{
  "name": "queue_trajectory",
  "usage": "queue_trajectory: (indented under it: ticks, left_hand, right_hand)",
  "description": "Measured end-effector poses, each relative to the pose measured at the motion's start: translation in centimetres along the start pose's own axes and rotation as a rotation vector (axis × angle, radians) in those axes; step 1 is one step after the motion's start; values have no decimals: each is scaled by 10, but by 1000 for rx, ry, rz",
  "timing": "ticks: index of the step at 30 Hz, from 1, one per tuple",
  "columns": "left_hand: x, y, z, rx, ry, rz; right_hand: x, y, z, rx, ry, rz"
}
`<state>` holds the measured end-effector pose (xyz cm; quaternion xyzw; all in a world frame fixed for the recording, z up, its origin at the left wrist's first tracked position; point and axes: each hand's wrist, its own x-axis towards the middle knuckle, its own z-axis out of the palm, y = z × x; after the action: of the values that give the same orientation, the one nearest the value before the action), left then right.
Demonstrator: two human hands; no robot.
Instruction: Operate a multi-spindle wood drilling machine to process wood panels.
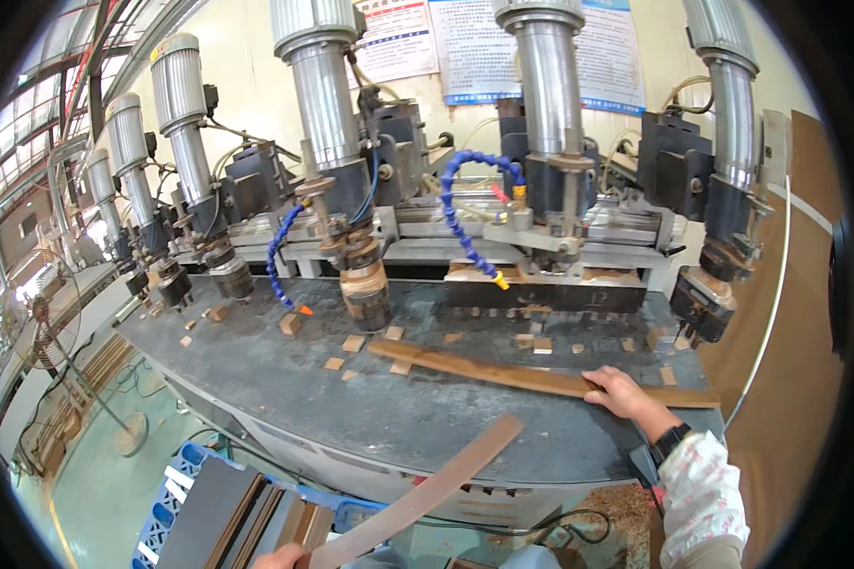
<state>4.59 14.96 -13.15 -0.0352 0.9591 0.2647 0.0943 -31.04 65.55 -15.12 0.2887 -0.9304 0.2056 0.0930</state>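
Note:
At the bottom edge, my left hand (283,558) is closed round one end of a flat, pale brownish strip (427,493). This strip slants up to the right, and its far end overlaps the front of the worktable in view. My right hand (623,394), with a dark watch on the wrist, grips a long brown wooden strip (503,372) near its right part. That strip lies across the dark worktable (370,417), its left end beside small wood blocks (353,343). Most of my left hand is cut off by the picture's edge.
A row of drilling heads (362,284) hangs over the table, with blue segmented hoses (451,204) between them. Below left, a blue pallet (166,512) bears stacked boards (220,507). A standing fan (43,313) is at far left; sawdust (626,517) lies by the table's foot.

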Motion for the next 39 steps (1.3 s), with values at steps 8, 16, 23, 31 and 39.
queue_trajectory:
  ticks: [8,16,23,31,39]
  left_hand:
    - [-112,-160,139,31,346,-425]
    - [-155,-235,220,-202,232,-594]
    - [-160,-261,270,-250,248,-531]
    - [-133,-302,301,48,368,-777]
    - [-118,-363,323,165,416,-981]
  right_hand:
    - [76,17,20,-132,77,185]
    - [92,5,19,16,11,241]
    - [110,7,21,42,-118,308]
    - [85,-2,31,-65,61,306]
    - [-75,-52,9,-167,160,367]
